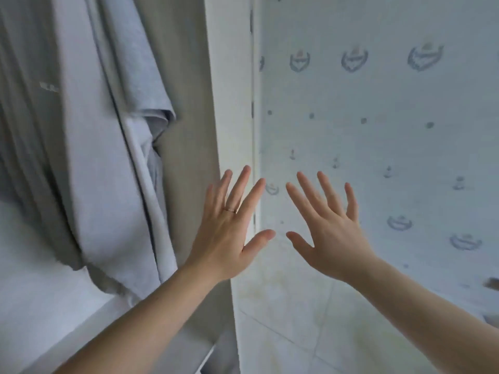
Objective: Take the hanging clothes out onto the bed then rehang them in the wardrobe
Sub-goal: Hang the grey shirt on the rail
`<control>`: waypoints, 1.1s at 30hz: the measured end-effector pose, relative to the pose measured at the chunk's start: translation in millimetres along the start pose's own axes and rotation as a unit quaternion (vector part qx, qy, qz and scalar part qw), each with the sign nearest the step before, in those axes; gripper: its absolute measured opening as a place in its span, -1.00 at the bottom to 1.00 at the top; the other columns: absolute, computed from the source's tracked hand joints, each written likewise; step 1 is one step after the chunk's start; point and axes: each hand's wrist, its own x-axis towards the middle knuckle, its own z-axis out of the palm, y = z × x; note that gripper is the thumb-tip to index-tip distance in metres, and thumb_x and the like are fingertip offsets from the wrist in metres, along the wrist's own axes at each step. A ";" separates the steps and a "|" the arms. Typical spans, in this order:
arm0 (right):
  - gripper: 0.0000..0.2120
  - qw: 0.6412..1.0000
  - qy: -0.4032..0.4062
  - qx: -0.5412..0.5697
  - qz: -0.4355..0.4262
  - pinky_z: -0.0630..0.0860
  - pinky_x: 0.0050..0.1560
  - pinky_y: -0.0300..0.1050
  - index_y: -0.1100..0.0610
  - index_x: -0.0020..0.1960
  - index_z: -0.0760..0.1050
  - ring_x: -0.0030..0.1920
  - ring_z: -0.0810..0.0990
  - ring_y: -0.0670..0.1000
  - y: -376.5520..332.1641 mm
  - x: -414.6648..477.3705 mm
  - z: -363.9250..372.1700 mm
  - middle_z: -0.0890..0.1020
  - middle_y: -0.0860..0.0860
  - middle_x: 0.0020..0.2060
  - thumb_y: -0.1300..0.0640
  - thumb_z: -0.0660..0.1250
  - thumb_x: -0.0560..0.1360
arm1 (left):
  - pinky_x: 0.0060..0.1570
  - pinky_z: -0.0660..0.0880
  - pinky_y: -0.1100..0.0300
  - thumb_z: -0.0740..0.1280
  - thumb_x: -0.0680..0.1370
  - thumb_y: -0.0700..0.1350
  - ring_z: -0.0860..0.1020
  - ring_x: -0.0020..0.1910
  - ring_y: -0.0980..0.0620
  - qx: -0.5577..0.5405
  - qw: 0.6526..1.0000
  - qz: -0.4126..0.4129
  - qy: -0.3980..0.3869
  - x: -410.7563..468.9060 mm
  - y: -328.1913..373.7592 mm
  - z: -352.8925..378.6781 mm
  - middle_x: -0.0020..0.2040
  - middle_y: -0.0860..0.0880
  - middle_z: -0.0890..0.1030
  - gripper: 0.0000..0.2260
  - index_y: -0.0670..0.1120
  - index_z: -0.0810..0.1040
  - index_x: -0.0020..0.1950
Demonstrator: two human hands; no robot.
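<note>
Clothes [108,157] hang in the wardrobe [189,130] at frame left. Long axis is vertical, hems down, tops out of view. Our left hand [229,233] and right hand [329,238] are both spread flat and empty, just right of the wardrobe's edge. We'd reach left and up and grip high near the shoulders, not the hem, so nothing drags.

Clothes [89,157] hang left, inside wardrobe [189,130]; patterned wall [378,130] right — both hands before wardrobe edge.
</note>
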 end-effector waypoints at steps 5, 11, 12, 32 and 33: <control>-0.22 0.986 -0.100 -0.003 0.133 -0.18 0.48 0.39 -0.05 0.61 -0.17 0.57 -0.25 0.11 65.1 -120.9 34.8 -0.15 -0.06 0.60 -0.31 0.04 0.52 | 0.53 -0.16 -0.21 0.00 0.62 0.34 -0.20 0.61 -0.10 -0.042 0.993 0.012 -0.107 -18.6 76.0 97.8 0.65 0.02 -0.16 -0.32 0.03 -0.01 0.65; -0.18 0.936 -0.184 -0.007 0.299 -0.30 0.47 0.35 -0.12 0.58 -0.28 0.55 -0.35 0.08 129.2 -250.5 64.9 -0.29 -0.12 0.57 -0.31 0.11 0.53 | 0.53 -0.19 -0.23 -0.05 0.59 0.38 -0.26 0.60 -0.08 -0.103 0.963 0.057 -0.243 -22.7 168.9 209.5 0.64 0.05 -0.23 -0.29 0.08 -0.11 0.64; -0.18 0.925 -0.197 -0.009 0.324 -0.30 0.47 0.34 -0.13 0.58 -0.29 0.55 -0.36 0.08 140.4 -267.0 68.3 -0.30 -0.13 0.56 -0.32 0.11 0.52 | 0.53 -0.20 -0.22 -0.08 0.59 0.40 -0.27 0.60 -0.07 -0.113 0.956 0.069 -0.261 -20.2 183.6 227.6 0.64 0.06 -0.24 -0.29 0.10 -0.14 0.64; -0.22 0.668 -0.217 -0.098 0.705 -0.53 0.40 0.19 -0.21 0.55 -0.33 0.55 -0.36 0.00 407.4 -432.7 65.1 -0.22 -0.20 0.56 -0.35 0.01 0.49 | 0.52 -0.25 -0.21 -0.18 0.49 0.48 -0.43 0.54 0.05 -0.251 0.794 0.317 -0.454 163.4 474.2 546.1 0.60 0.11 -0.35 -0.26 0.22 -0.34 0.57; -0.22 0.655 -0.212 -0.104 0.718 -0.56 0.38 0.17 -0.20 0.55 -0.32 0.55 -0.35 0.00 414.7 -441.8 60.6 -0.22 -0.19 0.57 -0.35 0.04 0.50 | 0.52 -0.27 -0.20 -0.18 0.49 0.47 -0.45 0.53 0.05 -0.252 0.785 0.335 -0.456 168.4 491.4 553.8 0.60 0.11 -0.36 -0.26 0.22 -0.34 0.57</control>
